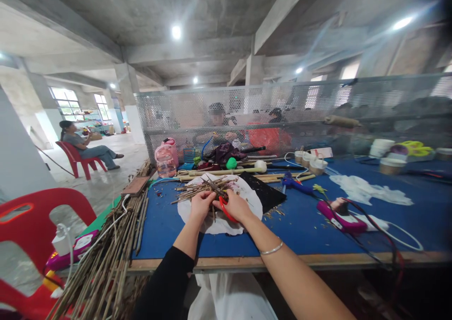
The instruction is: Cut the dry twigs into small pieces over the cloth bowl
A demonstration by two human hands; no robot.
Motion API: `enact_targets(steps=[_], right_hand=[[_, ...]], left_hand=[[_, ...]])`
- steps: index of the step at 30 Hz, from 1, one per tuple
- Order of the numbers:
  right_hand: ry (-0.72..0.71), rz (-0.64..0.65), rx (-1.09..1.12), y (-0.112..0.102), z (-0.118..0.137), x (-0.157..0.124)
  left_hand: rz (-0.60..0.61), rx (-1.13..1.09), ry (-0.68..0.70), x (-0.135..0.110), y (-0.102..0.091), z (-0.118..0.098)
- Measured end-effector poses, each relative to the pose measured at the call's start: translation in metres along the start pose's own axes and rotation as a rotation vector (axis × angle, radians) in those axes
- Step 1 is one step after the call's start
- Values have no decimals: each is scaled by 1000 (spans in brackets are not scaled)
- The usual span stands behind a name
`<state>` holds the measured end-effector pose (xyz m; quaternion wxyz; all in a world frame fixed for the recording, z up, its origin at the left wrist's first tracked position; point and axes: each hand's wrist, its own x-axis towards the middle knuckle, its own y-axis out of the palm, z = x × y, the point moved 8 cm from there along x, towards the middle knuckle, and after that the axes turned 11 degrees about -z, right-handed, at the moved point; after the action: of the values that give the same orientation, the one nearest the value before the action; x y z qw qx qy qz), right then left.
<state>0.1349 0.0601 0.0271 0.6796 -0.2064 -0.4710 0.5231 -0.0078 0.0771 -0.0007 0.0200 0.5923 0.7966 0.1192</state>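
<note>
My right hand (237, 206) grips a pair of scissors (226, 210) by the red handles, with the dark blades pointing up and to the left. Close beside the blades, the fingers of my left hand (202, 205) are pinched together on a thin brown twig, mostly hidden by the fingers. Both hands are over a heap of cut twigs (187, 191) that lies on a round white cloth (252, 200). The cloth is spread on the blue tabletop (162, 235).
Long sticks (109, 259) are bundled at the table's left, near a red chair (49, 207). A pink bottle (165, 162), green ball (231, 163) and bamboo pieces lie behind. At right are a purple device (341, 218), cables and paper cups (318, 165). A perforated metal screen (187, 113) stands behind; people sit beyond.
</note>
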Motion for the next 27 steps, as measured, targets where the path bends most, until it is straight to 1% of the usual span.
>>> enact_targets(steps=[3, 7, 10, 13, 18, 23, 27], right_hand=[[-41, -22, 15, -2, 6, -1], [-73, -65, -20, -4, 8, -1], [-40, -43, -13, -1, 6, -1], [3, -19, -3, 2, 3, -2], [32, -8, 23, 4, 0, -1], [18, 17, 101, 10, -4, 1], [7, 9, 122, 12, -7, 3]], left_hand=[[32, -7, -13, -1, 3, 1], [45, -10, -14, -4, 5, 1], [53, -22, -9, -3, 6, 2], [35, -27, 0, -2, 5, 3], [25, 9, 13, 0, 3, 3], [2, 37, 10, 1, 0, 4], [-3, 31, -12, -2, -1, 2]])
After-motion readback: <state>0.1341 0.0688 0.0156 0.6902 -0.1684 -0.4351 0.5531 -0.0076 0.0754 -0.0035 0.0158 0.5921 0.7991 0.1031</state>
